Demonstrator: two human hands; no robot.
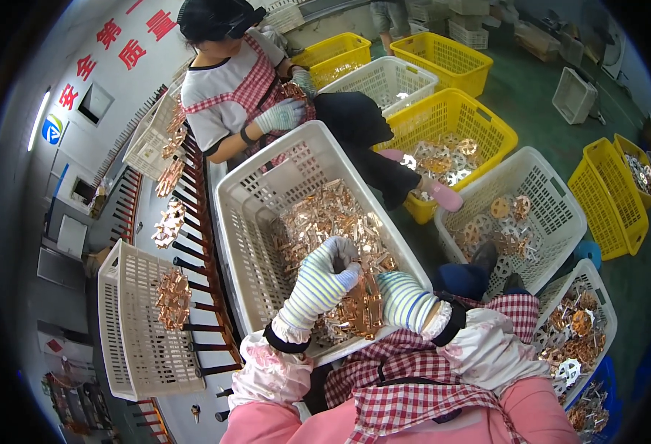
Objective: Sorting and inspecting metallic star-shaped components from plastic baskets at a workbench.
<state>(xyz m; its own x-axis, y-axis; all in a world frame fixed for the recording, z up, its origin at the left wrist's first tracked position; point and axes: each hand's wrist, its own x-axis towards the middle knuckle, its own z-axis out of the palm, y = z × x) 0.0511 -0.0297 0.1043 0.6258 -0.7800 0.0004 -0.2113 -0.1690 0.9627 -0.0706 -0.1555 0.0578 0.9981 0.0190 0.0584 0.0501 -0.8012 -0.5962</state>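
Both my hands wear striped knit gloves and work over the near end of a large white plastic basket (240,200). Inside it lies a heap of small copper-coloured metal parts (325,214). My left hand (324,281) is closed, thumb and fingers brought together; whatever sits in its fingertips is too small to make out. My right hand (407,302) curls at the basket's near right side, closed on a cluster of copper-coloured metal pieces (368,300). Its fingertips are partly hidden behind that cluster.
A co-worker (229,96) in gloves sits across the basket. Left stands a rack with dark pegs (203,307), hung with copper clusters (172,300), beside another white basket (129,325). Yellow crates (481,122) and white baskets (555,214) of metal parts crowd the right.
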